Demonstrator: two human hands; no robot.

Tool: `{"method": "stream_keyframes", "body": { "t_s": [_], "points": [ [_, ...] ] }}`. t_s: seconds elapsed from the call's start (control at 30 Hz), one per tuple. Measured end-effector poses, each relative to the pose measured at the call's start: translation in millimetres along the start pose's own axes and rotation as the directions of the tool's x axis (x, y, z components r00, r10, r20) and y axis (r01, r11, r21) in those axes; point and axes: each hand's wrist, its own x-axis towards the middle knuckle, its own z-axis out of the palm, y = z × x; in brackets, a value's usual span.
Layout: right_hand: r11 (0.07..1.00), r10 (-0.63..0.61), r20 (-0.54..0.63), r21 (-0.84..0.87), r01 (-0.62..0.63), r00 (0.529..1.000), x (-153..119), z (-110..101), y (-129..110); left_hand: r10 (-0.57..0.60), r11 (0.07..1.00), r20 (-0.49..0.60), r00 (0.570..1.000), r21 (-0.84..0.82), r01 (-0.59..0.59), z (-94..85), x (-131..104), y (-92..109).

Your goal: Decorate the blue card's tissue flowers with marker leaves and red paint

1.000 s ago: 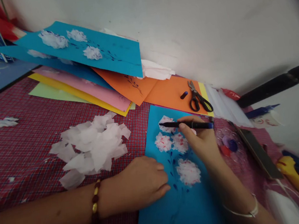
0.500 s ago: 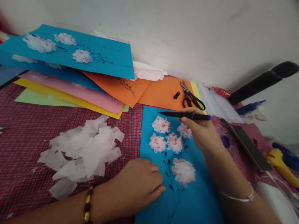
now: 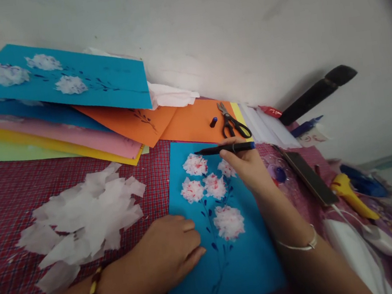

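My right hand (image 3: pixel 246 162) pinches a black marker (image 3: pixel 225 148) with a blue end and a long pointed tip. The tip reaches left over the top paper flower (image 3: pixel 195 164) on a blue sheet (image 3: pixel 253 264); whether it touches is unclear. Several white, red-tinged tissue flowers, one of them a large lower flower (image 3: pixel 228 222), stand on this sheet among dark blue painted stems and leaves. Curled into a loose fist, my left hand (image 3: pixel 169 250) rests at the sheet's left edge, its fingertips partly hidden. The marker's loose cap (image 3: pixel 213 122) lies beyond, on orange paper (image 3: pixel 193 123).
White tissue pieces (image 3: pixel 86 217) are heaped on the checked cloth at left. Behind them is a stack of coloured sheets with a blue flower card (image 3: pixel 103 89) on top. Scissors (image 3: pixel 232 122), a phone (image 3: pixel 310 176) and a yellow glue gun (image 3: pixel 354 196) lie to the right, before the wall.
The view has swung to the right, so everything appears shifted left. My right hand stays near the top of the sheet, the marker tip now close to the top flower. My left hand remains resting.
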Motion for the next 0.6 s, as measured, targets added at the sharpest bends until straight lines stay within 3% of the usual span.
{"method": "stream_keyframes", "body": {
  "t_s": [0.13, 0.3, 0.4, 0.6],
  "points": [
    [0.999, 0.017, 0.041, -0.028, -0.016, 0.999, -1.0, 0.4, 0.9, -0.001, 1.0, -0.006, 1.0, 0.003, 0.001, 2.1, -0.6, -1.0],
    [0.997, -0.058, -0.108, -0.062, 0.051, 0.992, -0.2, -4.8, 0.9, -0.012, 1.0, 0.023, 1.0, -0.013, 0.012, 2.6, -1.3, -1.3],
    [0.982, -0.092, -0.162, -0.178, 0.062, 0.983, -0.9, -10.6, -3.9, -0.008, 1.0, 0.025, 1.0, -0.019, 0.009, 1.1, -1.4, -1.3],
    [0.922, -0.171, -0.098, -0.366, 0.124, 0.98, -5.3, -9.7, -18.1, -0.016, 1.0, 0.026, 1.0, -0.002, 0.016, 1.4, -1.1, -1.9]
  ]
}}
